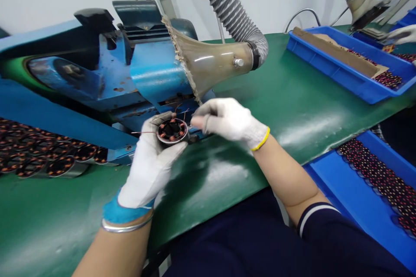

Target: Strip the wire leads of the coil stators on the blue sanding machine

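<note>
Navy shirt [247, 238] right up close, forearms reaching out over the green tabletop [224, 171], white gloves on both hands. Left hand [147, 164] has a copper-wound ring [173, 131], its fingers wrapped around the outer metal wall, thumb on the near side. So the ring's up off the tabletop, just in front of the blue machine [157, 69], open face towards the camera. My guess is that grip keeps the glove off the coils and leaves the thin wires [143, 132] poking out freely.

Right hand [227, 119] is just beside it, thumb and fingers curled nearly together by the ring's right side. It's a bit blurred, so I can't tell if it's pinching a wire end or nothing at all.

Cloudy hood [216, 58] on the machine runs into a grey hose [232, 6], probably sitting there to suck stuff away. More rings [61, 166] are packed together at the left, likely to stay handy. Blue tray [328, 175] at lower right has rows of dark parts [380, 181], I'd say within arm's reach. Co-worker's gloved hand [403, 34] shows up far right, past another tray [338, 73].
</note>
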Available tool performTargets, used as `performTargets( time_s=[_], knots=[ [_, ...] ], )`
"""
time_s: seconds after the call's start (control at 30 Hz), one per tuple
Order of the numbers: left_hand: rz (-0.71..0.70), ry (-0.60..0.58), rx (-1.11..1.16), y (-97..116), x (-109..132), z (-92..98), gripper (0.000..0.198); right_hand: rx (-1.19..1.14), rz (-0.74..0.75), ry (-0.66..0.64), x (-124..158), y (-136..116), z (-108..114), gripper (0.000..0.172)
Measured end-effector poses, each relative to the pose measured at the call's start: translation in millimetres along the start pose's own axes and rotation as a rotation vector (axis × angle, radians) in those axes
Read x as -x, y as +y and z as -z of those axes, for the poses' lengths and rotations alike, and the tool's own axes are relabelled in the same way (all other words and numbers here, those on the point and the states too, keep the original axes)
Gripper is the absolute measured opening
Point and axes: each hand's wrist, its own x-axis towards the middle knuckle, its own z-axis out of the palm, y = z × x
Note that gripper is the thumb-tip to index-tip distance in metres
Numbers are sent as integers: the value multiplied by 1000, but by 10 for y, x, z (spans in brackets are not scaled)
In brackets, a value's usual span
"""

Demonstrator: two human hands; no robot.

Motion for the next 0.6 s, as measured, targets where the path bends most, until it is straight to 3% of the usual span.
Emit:
performTargets(
  time_s=[0.07, 0.17, 0.33, 0.5, 0.6],
  knots=[
    [-7, 52, 77, 4, 17, -147, 82, 77, -51, -56, 47, -14, -136, 53],
    [-50, 152, 50, 43, 2, -311, 73, 56, -17, 4, 68, 3, -321, 64],
    [-115, 286, -26, 113, -112, -410, 59, -91, 91, 3, -53, 129, -343, 73],
    [-139, 298, -100, 156, -184, -401, 54, -175, 196, -29, -109, 239, -323, 62],
    [-171, 277, -114, 181, -184, -370, 54, -235, 255, 52, -70, 272, -413, 56]
  ],
)
